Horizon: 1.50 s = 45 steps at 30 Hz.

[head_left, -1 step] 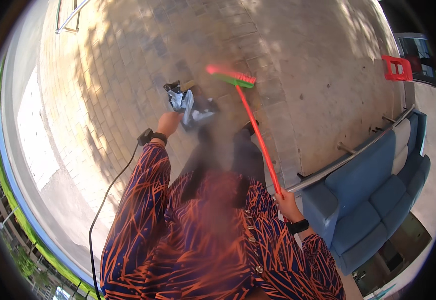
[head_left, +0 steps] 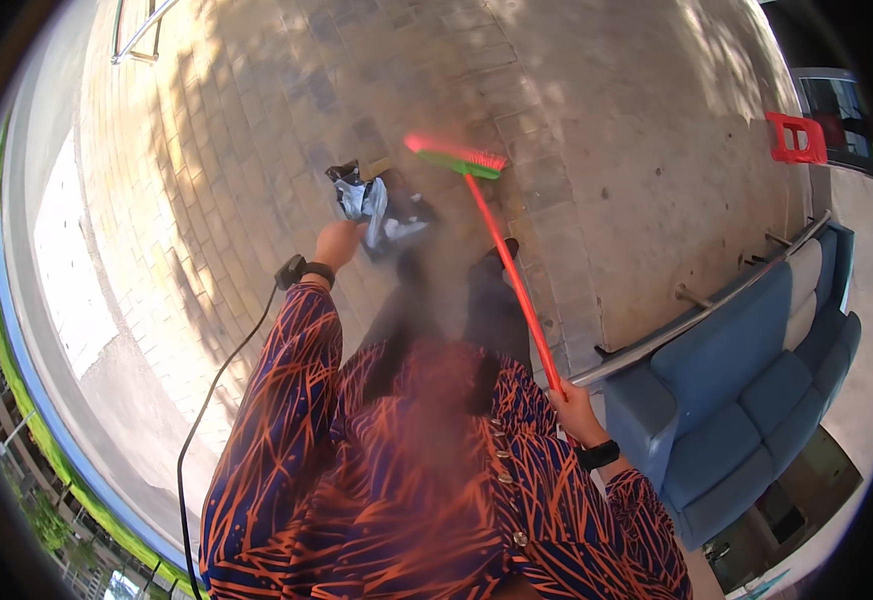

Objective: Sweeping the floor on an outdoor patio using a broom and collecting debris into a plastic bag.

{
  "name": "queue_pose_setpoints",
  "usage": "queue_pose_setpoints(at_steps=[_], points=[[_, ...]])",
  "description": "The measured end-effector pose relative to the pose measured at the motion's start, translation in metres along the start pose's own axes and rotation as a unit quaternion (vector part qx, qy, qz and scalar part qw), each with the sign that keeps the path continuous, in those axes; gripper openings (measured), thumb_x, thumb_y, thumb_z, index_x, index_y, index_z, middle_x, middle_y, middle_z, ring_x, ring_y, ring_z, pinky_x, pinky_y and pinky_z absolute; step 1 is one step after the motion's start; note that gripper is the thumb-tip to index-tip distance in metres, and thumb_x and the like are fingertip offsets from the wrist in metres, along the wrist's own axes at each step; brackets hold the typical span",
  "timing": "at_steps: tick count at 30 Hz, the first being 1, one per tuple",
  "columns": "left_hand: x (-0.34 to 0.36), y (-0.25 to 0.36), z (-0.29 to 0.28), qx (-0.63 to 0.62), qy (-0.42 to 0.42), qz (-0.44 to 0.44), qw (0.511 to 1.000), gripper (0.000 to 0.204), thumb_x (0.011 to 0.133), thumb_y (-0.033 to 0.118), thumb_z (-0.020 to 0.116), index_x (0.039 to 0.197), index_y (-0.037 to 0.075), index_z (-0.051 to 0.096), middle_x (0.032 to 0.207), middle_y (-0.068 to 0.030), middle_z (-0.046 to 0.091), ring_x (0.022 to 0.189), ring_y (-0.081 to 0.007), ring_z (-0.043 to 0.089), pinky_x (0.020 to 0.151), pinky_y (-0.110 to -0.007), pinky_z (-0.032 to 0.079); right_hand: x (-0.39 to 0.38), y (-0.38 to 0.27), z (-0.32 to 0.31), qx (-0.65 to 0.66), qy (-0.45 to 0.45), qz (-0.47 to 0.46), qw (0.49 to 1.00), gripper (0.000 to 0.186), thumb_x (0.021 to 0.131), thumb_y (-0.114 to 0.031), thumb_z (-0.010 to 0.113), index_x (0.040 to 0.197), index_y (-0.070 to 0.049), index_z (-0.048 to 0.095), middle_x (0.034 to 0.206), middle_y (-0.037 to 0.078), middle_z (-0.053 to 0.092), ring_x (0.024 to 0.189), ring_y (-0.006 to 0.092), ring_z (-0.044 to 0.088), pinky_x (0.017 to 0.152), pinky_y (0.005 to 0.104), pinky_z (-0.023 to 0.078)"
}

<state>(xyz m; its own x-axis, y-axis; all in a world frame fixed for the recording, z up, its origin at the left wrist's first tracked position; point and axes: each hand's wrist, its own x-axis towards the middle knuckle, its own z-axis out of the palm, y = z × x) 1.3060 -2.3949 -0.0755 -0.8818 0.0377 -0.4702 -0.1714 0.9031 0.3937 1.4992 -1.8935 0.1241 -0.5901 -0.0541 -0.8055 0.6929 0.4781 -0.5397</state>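
My left hand (head_left: 338, 245) is closed on a crumpled plastic bag (head_left: 364, 203), pale grey-blue with black parts, which hangs over the paving in front of my legs. Part of the bag is blurred, and what is inside it cannot be made out. My right hand (head_left: 576, 412) wraps round the red handle of a broom (head_left: 512, 266) near its upper end. The handle slants away to a green broom head with red bristles (head_left: 461, 160), at the paving ahead of my feet and right of the bag. A small gap separates the bag from the broom head.
To my right stands a blue sofa (head_left: 716, 385) behind a metal rail (head_left: 646, 347). A red plastic stool (head_left: 796, 138) lies farther off at the right. A metal frame (head_left: 136, 45) stands at the far left. A black cable (head_left: 218, 378) trails from my left wrist.
The broom head has shifted slightly to the left, its handle swinging with it. My left hand and the bag have stayed nearly in place.
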Motion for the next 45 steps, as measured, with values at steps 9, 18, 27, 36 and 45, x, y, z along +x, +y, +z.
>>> queue_pose_setpoints(at_steps=[9,18,27,36,45], points=[[-0.017,-0.033,-0.003,-0.033,0.004,-0.013,0.999,0.051,0.093,0.044,0.052,0.082,-0.003,0.068,0.082,-0.0278,0.063,0.082,-0.0460,0.061,0.073,-0.049,0.048,-0.052,-0.072,-0.001,0.236,-0.165,0.215,0.933,0.028,0.097,-0.014,0.054,0.121,-0.001,0.062,0.071,-0.002,0.054,0.051,0.0044,0.048,0.045,0.0208,0.038],[-0.067,-0.046,-0.013,-0.031,0.039,0.034,0.998,0.051,0.094,0.043,0.052,0.079,-0.003,0.067,0.079,-0.0279,0.062,0.079,-0.0466,0.060,0.071,-0.049,0.048,0.004,-0.097,0.001,0.035,-0.054,0.037,0.997,0.036,0.095,-0.012,0.052,0.131,-0.005,0.056,0.071,-0.002,0.055,0.046,0.0044,0.048,0.039,0.0195,0.039],[-0.071,-0.099,0.015,-0.068,0.037,-0.060,0.995,0.051,0.094,0.044,0.052,0.078,-0.002,0.067,0.080,-0.0278,0.062,0.080,-0.0462,0.061,0.072,-0.050,0.048,0.160,-0.065,0.028,-0.284,0.137,-0.181,0.932,0.024,0.092,-0.018,0.054,0.103,0.003,0.059,0.073,0.019,0.061,0.060,0.0306,0.060,0.054,0.0418,0.047],[-0.085,-0.123,0.016,-0.091,0.043,-0.090,0.991,0.051,0.094,0.044,0.051,0.079,-0.002,0.067,0.080,-0.0272,0.063,0.081,-0.0456,0.061,0.073,-0.050,0.048,0.015,-0.085,0.069,-0.014,-0.121,0.074,0.990,0.017,0.096,-0.014,0.052,0.105,-0.003,0.061,0.065,-0.003,0.050,0.049,0.0058,0.048,0.044,0.0206,0.040],[-0.084,-0.121,0.005,-0.087,0.007,-0.102,0.991,0.050,0.095,0.042,0.046,0.083,-0.001,0.069,0.089,-0.0252,0.066,0.090,-0.0438,0.062,0.081,-0.051,0.047,-0.017,-0.133,0.074,0.053,-0.148,0.103,0.982,0.019,0.096,-0.019,0.055,0.102,-0.003,0.063,0.066,0.000,0.054,0.052,0.0091,0.052,0.045,0.0257,0.041]])
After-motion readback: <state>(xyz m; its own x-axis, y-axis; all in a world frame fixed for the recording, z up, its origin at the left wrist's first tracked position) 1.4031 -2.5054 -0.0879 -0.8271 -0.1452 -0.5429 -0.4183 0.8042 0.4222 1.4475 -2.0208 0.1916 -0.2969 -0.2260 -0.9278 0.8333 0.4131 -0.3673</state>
